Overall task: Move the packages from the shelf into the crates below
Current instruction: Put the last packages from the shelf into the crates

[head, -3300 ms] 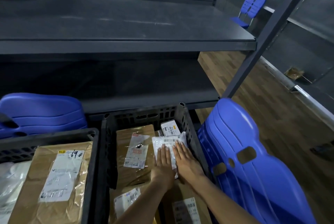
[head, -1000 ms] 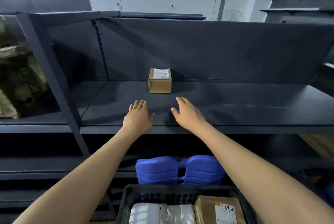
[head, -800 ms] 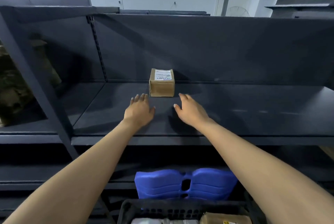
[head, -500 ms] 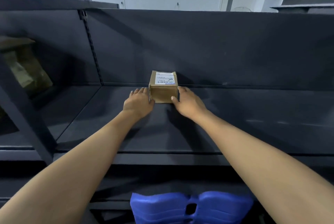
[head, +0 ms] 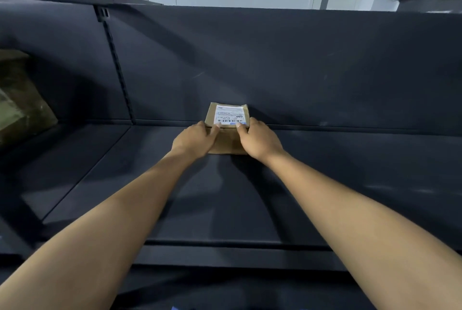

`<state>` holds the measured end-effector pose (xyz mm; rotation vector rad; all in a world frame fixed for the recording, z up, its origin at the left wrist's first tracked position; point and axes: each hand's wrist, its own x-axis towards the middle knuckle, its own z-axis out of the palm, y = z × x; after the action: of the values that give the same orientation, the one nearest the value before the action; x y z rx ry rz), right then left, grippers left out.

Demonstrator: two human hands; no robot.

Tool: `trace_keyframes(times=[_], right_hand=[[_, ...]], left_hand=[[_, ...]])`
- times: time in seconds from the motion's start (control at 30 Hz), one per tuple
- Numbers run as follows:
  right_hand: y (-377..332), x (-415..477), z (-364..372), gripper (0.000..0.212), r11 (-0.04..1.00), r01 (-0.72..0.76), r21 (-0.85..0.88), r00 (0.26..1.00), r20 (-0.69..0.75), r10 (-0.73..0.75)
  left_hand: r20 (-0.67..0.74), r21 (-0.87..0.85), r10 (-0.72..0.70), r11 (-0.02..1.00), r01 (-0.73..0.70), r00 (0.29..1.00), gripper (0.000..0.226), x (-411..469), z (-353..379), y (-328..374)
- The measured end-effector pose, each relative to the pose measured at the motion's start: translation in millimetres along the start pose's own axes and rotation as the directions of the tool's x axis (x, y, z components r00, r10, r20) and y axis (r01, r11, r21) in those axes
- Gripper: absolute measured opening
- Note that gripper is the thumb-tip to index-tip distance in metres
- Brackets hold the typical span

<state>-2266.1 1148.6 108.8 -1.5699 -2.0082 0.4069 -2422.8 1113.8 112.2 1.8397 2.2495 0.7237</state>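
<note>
head view: since half a second ago both hands have been closing round the small cardboard box [head: 228, 115]. where they were only touching its sides, the left hand [head: 193, 139] and the right hand [head: 260, 140] are now gripping it from either side, thumbs pressing on the front edge of its labelled top. the box is sitting near the back edge of the shelf [head: 225, 197], close against the back panel [head: 275, 64]. the grasp looks made, so lifting probably comes next. the crates are lying out of view below. a dim brown package [head: 20, 99] is resting at the far left.
</note>
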Motion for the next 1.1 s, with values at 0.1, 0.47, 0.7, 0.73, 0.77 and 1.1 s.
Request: trace_keyframes(times=[0.1, 0.47, 0.7, 0.73, 0.77, 1.1], right_hand=[[4.6, 0.7, 4.1, 0.055, 0.994, -0.053, 0.097, 0.998, 0.046, 0.048], [-11.2, -48.2, -7.3, 0.044, 0.844, -0.138, 0.518, 0.989, 0.022, 0.148], [-21.3, -128.1, -34.7, 0.038, 0.7, -0.123, 0.704, 0.962, -0.088, 0.258], [-23.1, -140.9, -39.4, 0.038, 0.687, -0.124, 0.716, 0.96, -0.088, 0.265], [-24.3, -154.1, -43.9, 0.038, 0.682, -0.125, 0.721, 0.96, -0.087, 0.268], [-33.5, -305.9, -67.8, 0.038, 0.648, -0.107, 0.754, 0.976, -0.045, 0.214]], left_hand=[[0.022, -0.078, -0.015, 0.997, 0.017, 1.0, 0.062, 0.5, 3.5, -1.5], [-0.12, -0.425, -0.134, 0.903, 0.071, 0.984, 0.044, -52.2, -0.4, 30.8], [-0.183, -0.628, -0.043, 0.774, -0.083, 0.982, 0.04, -137.0, -16.1, 50.7], [-0.188, -0.629, -0.023, 0.771, -0.102, 0.982, 0.041, -150.2, -18.7, 51.0], [-0.189, -0.627, -0.007, 0.77, -0.115, 0.982, 0.041, -162.9, -20.1, 50.0], [-0.12, -0.813, -0.137, 0.582, -0.018, 0.983, 0.054, -311.7, -33.3, 51.3]])
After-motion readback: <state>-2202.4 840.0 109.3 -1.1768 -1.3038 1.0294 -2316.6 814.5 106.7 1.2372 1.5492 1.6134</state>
